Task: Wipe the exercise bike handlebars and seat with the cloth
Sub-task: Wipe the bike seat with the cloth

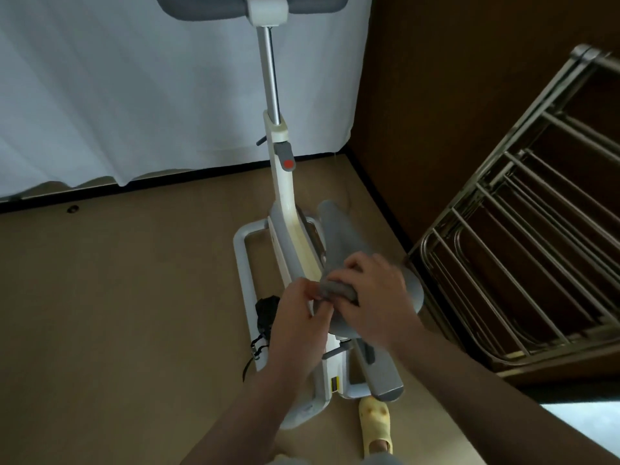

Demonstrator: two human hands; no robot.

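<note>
Both hands work over the seat (339, 229) of a white exercise bike (285, 209), which stands on the tan floor (117, 297) near the room corner, its front post rising toward the white curtain (134, 95). The grey cloth (337, 289) is bunched into a small wad at the left rear part of the seat, about at the middle of the bike frame. The right hand (375, 297) lies over the wad with fingers curled round it, pressing it down onto the seat pad. The left hand (295, 313) pinches the cloth's near edge between thumb and fingertips, looks like regathering or refolding it. The handlebars (255, 6) with grey grips sit at the top edge of the view, well apart from both hands. Judgement: seat wiping is the step in hand; whether the handlebars are already done can't be told. Handling: cloth is light, soft, limp, so it bunches and slips unless held in a flat fold under the palm; best hold is a folded pad with fingers on top. Seat looks like a padded, slightly curved surface, firm enough to press on. A metal rack (523, 213) stands just right of the bike, and 1 yellow slipper (375, 424) shows by the rear base.
</note>
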